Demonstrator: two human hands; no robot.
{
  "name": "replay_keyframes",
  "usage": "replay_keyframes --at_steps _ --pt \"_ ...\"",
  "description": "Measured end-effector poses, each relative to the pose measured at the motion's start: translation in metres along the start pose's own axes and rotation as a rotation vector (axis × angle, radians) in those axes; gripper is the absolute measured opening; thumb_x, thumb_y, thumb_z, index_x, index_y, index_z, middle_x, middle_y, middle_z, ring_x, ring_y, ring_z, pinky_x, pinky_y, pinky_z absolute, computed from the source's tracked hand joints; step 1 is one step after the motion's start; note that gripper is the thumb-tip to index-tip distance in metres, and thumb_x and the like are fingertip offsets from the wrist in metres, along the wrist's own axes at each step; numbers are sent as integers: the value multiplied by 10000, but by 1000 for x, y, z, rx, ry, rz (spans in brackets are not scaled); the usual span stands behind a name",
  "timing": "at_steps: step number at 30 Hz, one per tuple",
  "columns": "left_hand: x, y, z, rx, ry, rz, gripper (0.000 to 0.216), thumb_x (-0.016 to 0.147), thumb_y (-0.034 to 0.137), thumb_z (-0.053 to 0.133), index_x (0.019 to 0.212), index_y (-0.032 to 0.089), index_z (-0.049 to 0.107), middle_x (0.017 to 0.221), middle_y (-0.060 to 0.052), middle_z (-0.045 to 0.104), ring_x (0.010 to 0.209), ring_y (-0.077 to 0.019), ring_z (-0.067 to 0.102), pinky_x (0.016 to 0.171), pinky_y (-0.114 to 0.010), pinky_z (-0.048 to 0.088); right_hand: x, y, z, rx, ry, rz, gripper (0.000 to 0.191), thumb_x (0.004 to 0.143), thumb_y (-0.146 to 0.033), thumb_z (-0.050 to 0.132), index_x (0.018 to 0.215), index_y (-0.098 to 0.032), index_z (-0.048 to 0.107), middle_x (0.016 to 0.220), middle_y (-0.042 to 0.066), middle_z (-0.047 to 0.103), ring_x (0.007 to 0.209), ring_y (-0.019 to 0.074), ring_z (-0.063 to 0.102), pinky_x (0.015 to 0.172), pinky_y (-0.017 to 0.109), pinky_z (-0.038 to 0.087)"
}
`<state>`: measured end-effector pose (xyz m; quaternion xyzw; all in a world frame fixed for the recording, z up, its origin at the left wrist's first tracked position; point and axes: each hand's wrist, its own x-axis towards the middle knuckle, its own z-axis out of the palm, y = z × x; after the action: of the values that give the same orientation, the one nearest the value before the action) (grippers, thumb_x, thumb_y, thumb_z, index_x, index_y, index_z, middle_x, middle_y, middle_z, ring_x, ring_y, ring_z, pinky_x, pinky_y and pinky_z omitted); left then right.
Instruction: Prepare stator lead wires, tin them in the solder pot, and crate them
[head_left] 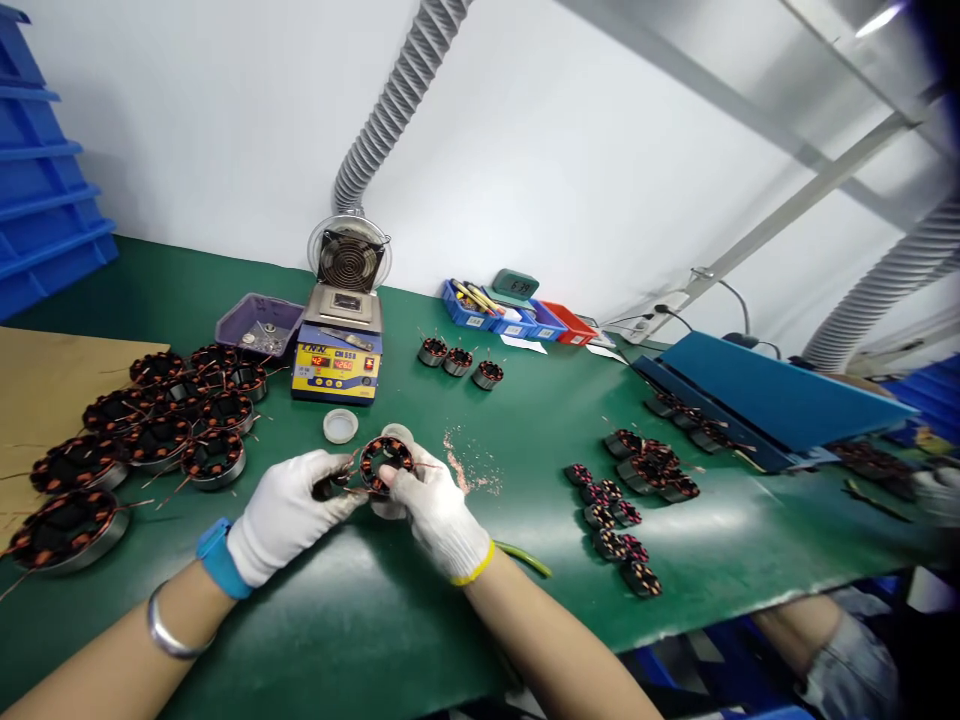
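My left hand (289,510), in a white glove, is closed around a dark wound stator (328,487), mostly hidden by its fingers. In my right hand (442,515), also gloved, another copper-wound stator (369,462) is gripped between thumb and fingers, tilted so its open centre shows. The two hands are close together above the green table. Beneath the right-hand stator, partly covered, is a round white container (388,510). A white round lid (340,426) lies just behind. Copper-coloured scraps (472,470) are scattered to the right.
Several larger stators (157,440) crowd the left. Behind my hands stands a yellow-blue solder pot (336,368) with a fan, beside a purple tray (259,322). Three stators (458,362) stand further back; small stators (600,517) lie right. A co-worker's gloved hand (937,490) is at far right.
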<state>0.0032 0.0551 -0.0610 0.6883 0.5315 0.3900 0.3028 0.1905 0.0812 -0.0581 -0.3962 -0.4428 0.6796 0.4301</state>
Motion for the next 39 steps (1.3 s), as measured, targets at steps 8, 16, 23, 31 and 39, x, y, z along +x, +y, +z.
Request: replay_keyframes --at_steps 8,16,23,31,39 --pt "22 -29 -9 28 75 -204 650 608 579 712 1102 164 628 1004 -90 689 912 -272 652 792 -363 543 57 -48 15 -896 233 -48 532 741 -410 699 1228 -244 565 988 22 672 881 236 662 769 359 573" --pt "26 -32 -9 81 132 -267 524 631 578 680 982 190 654 921 -71 702 858 -261 661 759 -341 527 85 -56 39 -1242 304 -64 495 702 -434 717 1161 -275 617 1072 38 660 1040 307 613 862 391 498" --pt "30 -39 -8 49 215 -273 501 705 645 585 899 186 640 872 -71 701 832 -253 658 776 -342 517 84 -46 41 -1356 274 -65 572 725 -452 714 1251 -289 560 1111 53 646 1057 312 605 855 395 492" --pt "31 -44 -8 -36 288 -244 283 665 398 547 823 184 645 847 -84 698 843 -274 646 845 -396 506 82 -45 35 -1271 328 -96 604 717 -424 734 1273 -284 543 1131 47 640 1090 305 587 903 413 482" --pt "9 6 12 -262 315 -85 433 731 413 628 1089 170 624 1067 -88 676 970 -236 631 908 -341 503 51 -32 53 -329 122 -114 802 731 -493 650 1410 -180 361 1069 81 664 785 250 683 647 362 590"
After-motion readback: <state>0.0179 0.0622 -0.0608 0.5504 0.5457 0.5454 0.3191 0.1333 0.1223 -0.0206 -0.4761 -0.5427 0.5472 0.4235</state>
